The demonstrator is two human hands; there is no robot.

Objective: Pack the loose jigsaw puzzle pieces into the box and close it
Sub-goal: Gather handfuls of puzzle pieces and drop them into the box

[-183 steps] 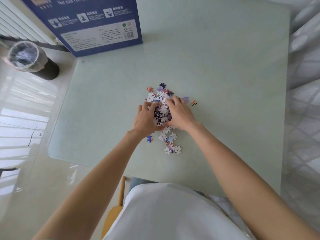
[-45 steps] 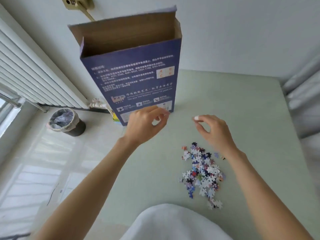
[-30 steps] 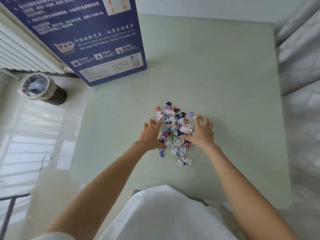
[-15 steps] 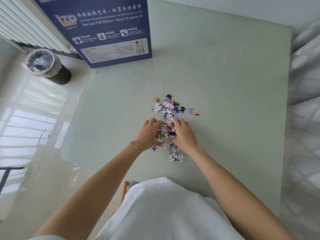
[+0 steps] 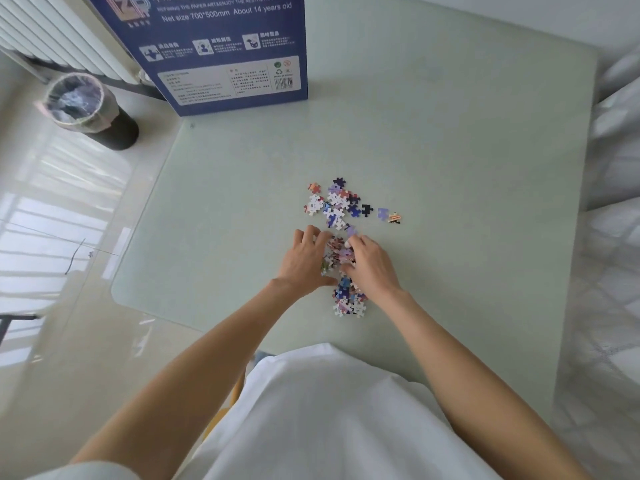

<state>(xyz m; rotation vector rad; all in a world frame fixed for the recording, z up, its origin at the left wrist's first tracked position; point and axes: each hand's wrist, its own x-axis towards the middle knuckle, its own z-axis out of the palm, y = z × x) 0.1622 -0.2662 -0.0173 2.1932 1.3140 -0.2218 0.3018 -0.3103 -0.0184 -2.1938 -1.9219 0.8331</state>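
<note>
A heap of loose jigsaw pieces (image 5: 337, 207) lies in the middle of the pale green table (image 5: 450, 161). My left hand (image 5: 304, 259) and my right hand (image 5: 372, 266) are cupped toward each other around the middle of the heap, fingers curled over a clump of pieces (image 5: 337, 252) squeezed between them. More pieces (image 5: 348, 301) lie near my wrists. Two stray pieces (image 5: 388, 215) sit to the right. The tall blue puzzle box (image 5: 221, 53) stands upright at the table's far left corner; its top is out of view.
A lined waste bin (image 5: 86, 109) stands on the glossy floor to the left, by a white radiator (image 5: 52, 32). The table's rounded near-left corner (image 5: 117, 296) is close to my left forearm. White bedding (image 5: 616, 202) borders the table on the right.
1.5 s ago my hands were raised near the box. They came down to the heap, and over the last second have closed in, scooping the middle pieces together.
</note>
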